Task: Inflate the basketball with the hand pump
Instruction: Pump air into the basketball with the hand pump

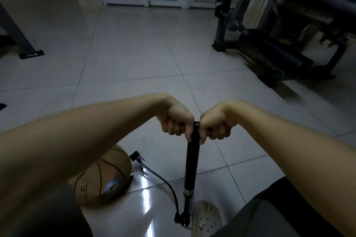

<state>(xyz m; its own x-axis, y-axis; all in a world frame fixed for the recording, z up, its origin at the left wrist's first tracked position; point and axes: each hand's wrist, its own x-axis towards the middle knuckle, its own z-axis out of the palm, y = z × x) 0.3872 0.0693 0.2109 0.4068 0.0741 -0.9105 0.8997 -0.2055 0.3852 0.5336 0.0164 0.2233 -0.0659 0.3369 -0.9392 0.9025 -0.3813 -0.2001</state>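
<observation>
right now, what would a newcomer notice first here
The left grip and right grip clench the top of the standing black pump at centre. Lower left, the brown basketball lies on the tiled floor, partly hidden by the left forearm, with the pump's hose curving toward it. Dark gym equipment stands upper right.

Open floor (134,54) fwd; basketball (105,177) L, machine (269,52) R

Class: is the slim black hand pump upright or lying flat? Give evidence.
Upright, slightly tilted: the slim black hand pump stands on the pale tiled floor, left hand and right hand gripping its top handle.
</observation>
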